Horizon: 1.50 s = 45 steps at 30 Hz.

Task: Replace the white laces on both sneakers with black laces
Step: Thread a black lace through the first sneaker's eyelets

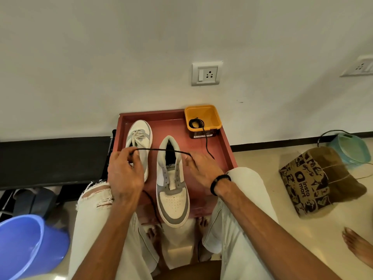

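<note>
Right against the wall sits a red tray, and everything else is placed from it. Left of the tray lies a blue plastic tub, low on the floor; to the tray's right, well apart, slumps a brown printed paper bag. On the tray's left side rests a sneaker with its white laces in place. Beside it, toward the tray's middle and near edge, lies the unlaced sneaker, its toe overhanging that edge. In the tray's far right corner stands a yellow tub holding a coiled black lace, one end trailing out over the rim onto the tray. Above the tray the left hand pinches one part of another black lace between curled fingertips, and the right hand pinches it further along, so it stretches taut between them across the unlaced sneaker's opening. Its loose tail hangs below the left hand, past the tray's near edge.
</note>
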Tool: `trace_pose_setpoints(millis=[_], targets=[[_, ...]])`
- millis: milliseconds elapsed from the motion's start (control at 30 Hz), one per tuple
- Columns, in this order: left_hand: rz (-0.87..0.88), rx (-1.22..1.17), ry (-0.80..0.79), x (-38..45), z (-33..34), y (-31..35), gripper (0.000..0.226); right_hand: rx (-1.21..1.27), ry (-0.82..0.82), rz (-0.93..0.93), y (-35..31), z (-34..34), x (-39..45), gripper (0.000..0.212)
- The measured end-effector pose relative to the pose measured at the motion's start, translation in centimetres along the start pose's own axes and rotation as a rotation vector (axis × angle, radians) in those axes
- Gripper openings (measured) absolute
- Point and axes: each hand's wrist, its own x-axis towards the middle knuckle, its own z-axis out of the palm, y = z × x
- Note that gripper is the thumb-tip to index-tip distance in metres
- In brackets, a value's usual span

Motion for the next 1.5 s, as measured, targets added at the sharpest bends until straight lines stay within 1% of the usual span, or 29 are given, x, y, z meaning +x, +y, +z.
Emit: trace_pose_setpoints(millis=[33,67,133,167,200,267,333,367,467,500,567,767,867,900,967,1033,1067,1133,1167,1200,1267,1300,1333,1400,1433,1467,1500], targets=[[0.049,0.082,-0.016,-0.4,0.3,0.1,0.035,-0.014,-0.003,0.003,0.0,0.0,0.1,0.040],[0.144,0.144,-0.048,-0.8,0.6,0.3,0.041,-0.047,-0.017,-0.004,0.0,0.1,0.0,0.041],[0.394,0.161,-0.164,-1.7,1.4,0.6,0.049,-0.111,-0.066,-0.058,-0.2,0.4,-0.2,0.036],[0.511,0.156,-0.234,-2.0,2.0,0.5,0.046,-0.118,-0.084,-0.089,-0.2,0.7,-0.4,0.033],[0.590,0.156,-0.289,-2.3,2.6,0.3,0.041,-0.115,-0.098,-0.114,-0.2,0.8,-0.5,0.031],[0.622,0.159,-0.330,-2.4,3.3,0.0,0.035,-0.102,-0.103,-0.133,-0.2,1.0,-0.4,0.031],[0.554,0.131,-0.270,-2.0,3.0,0.2,0.033,-0.075,-0.092,-0.125,-0.1,0.9,-0.4,0.033],[0.488,0.079,-0.231,-1.7,2.4,0.5,0.029,-0.047,-0.091,-0.111,-0.2,0.7,-0.4,0.033],[0.180,-0.184,-0.073,-0.5,0.4,0.6,0.018,0.044,-0.047,-0.042,-0.4,0.0,-0.4,0.030],[0.102,-0.240,0.000,-0.3,0.0,0.4,0.019,0.064,-0.023,-0.022,-0.4,-0.1,-0.4,0.028],[0.026,-0.299,0.093,-0.2,-0.4,-0.2,0.023,0.090,0.000,0.013,-0.2,-0.2,-0.2,0.027],[0.044,-0.379,0.141,-0.3,-0.9,-0.2,0.026,0.184,0.046,0.155,0.3,0.0,0.3,0.033],[0.075,-0.405,0.158,-0.4,-1.2,0.1,0.027,0.245,0.080,0.222,0.3,0.0,0.4,0.046],[0.086,-0.412,0.163,-0.5,-1.3,0.3,0.027,0.305,0.085,0.264,0.2,-0.1,0.4,0.051],[0.094,-0.439,0.189,-0.6,-1.4,0.7,0.026,0.509,0.066,0.413,-0.2,-0.6,0.4,0.058],[0.044,-0.487,0.254,-0.3,-1.5,0.9,0.028,0.764,0.002,0.578,-0.3,-1.2,0.3,0.065],[0.005,-0.514,0.301,-0.1,-1.6,0.8,0.028,0.845,-0.030,0.627,-0.2,-1.3,0.3,0.067],[-0.058,-0.539,0.365,0.3,-1.7,0.4,0.027,0.878,-0.067,0.662,0.1,-1.3,0.3,0.062],[-0.066,-0.529,0.354,0.3,-1.7,0.3,0.026,0.859,-0.067,0.655,0.3,-1.1,0.4,0.056],[-0.046,-0.500,0.310,0.2,-1.6,0.1,0.025,0.828,-0.059,0.631,0.3,-1.0,0.4,0.048],[0.065,-0.417,0.166,-0.4,-1.3,0.1,0.024,0.746,-0.042,0.535,0.3,-0.6,0.5,0.027],[0.130,-0.381,0.082,-0.7,-1.2,0.2,0.025,0.702,-0.027,0.470,0.4,-0.3,0.5,0.023],[0.186,-0.345,-0.001,-1.0,-1.0,0.3,0.026,0.655,-0.002,0.392,0.4,-0.1,0.4,0.032],[0.283,-0.249,-0.123,-1.4,-0.3,0.7,0.027,0.574,0.034,0.178,0.1,0.1,0.2,0.066],[0.335,-0.198,-0.166,-1.6,0.2,0.7,0.027,0.534,0.030,0.069,0.0,0.2,0.1,0.083],[0.384,-0.161,-0.209,-1.9,0.7,0.8,0.027,0.496,0.019,-0.022,-0.1,0.3,0.1,0.097],[0.426,-0.139,-0.253,-2.2,1.2,0.9,0.027,0.446,0.007,-0.087,-0.1,0.5,0.1,0.100]])
